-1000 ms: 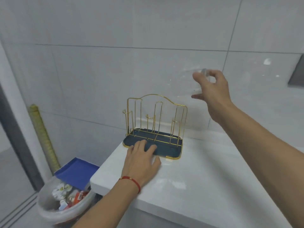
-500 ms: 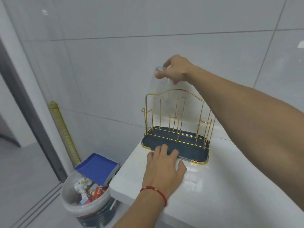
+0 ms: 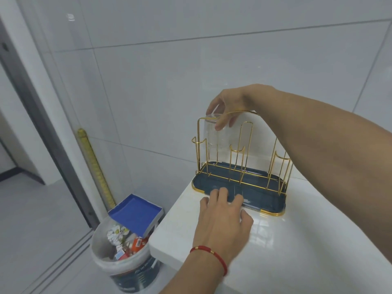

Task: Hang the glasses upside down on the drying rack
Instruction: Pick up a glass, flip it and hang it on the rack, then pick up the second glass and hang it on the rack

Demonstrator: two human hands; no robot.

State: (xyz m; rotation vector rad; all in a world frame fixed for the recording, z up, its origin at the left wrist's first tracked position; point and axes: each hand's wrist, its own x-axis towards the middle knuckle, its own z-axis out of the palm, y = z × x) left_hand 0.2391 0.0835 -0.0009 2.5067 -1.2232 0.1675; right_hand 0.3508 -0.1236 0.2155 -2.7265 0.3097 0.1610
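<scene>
Your right hand (image 3: 231, 107) has its fingers pinched round the base of the upside-down glass (image 3: 214, 134), far left on the rack (image 3: 239, 166). Lower it straight over the post. Keep your left hand (image 3: 222, 217) flat, fingers spread, pinning the tray.

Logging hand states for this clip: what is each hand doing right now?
Left hand: open, flat on the counter, fingertips on the drying rack tray.
Right hand: closed on the upside-down glass.
</scene>
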